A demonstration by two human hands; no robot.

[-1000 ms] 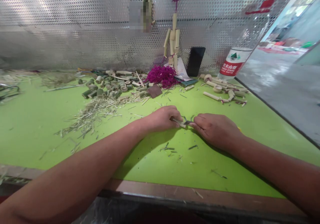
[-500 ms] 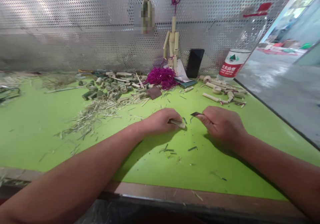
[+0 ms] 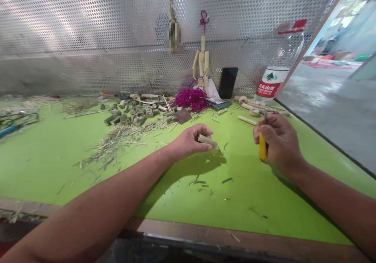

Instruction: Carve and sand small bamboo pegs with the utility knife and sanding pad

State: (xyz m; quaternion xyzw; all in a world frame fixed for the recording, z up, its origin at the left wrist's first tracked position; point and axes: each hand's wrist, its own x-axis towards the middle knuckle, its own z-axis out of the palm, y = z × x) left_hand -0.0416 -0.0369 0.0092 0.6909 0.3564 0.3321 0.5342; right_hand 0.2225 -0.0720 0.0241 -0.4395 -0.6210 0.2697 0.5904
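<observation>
left hand [image 3: 188, 141], bamboo tube [image 3: 208, 141] between fingertips

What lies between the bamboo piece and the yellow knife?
Head view: green tabletop and one dark sliver lie between the bamboo piece and yellow knife.

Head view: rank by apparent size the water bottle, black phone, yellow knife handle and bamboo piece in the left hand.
1. Water bottle
2. Black phone
3. Yellow knife handle and bamboo piece look alike; both are partly hidden and nearer the camera, so unranked.
</observation>
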